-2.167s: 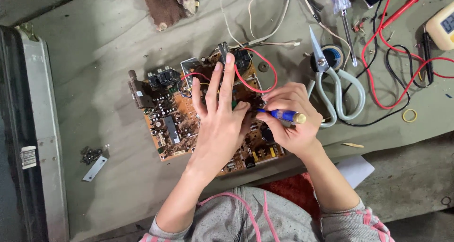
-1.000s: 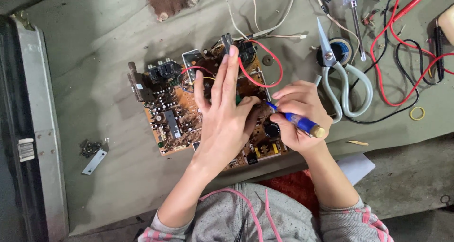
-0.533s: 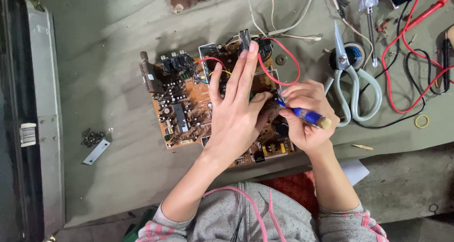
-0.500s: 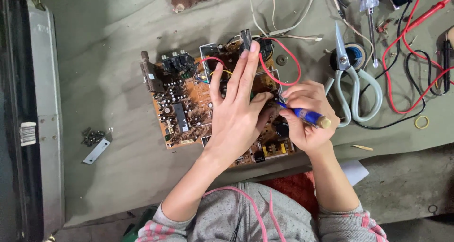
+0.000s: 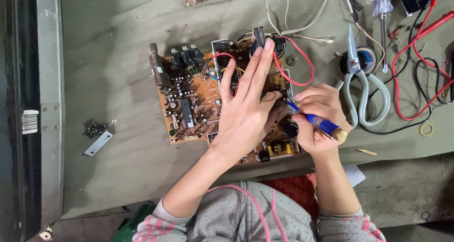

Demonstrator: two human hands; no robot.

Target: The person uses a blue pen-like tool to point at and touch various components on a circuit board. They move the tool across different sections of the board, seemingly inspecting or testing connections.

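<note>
Circuit board (image 5: 198, 105) lies flat at centre of my view. My left hand (image 5: 243, 116) presses on it, fingers straight and spread narrow toward 12. My right hand (image 5: 318, 119) pinches a blue screwdriver (image 5: 318, 123), tip on board. Scissors (image 5: 362, 88) at 3 o'clock.

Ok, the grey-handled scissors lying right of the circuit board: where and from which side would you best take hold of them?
By the looped handles of the grey-handled scissors, coming from the near side. The closed blades point away toward the far edge, and the loops lie flat and open on the olive cloth, probably clear of the red wires.
</note>
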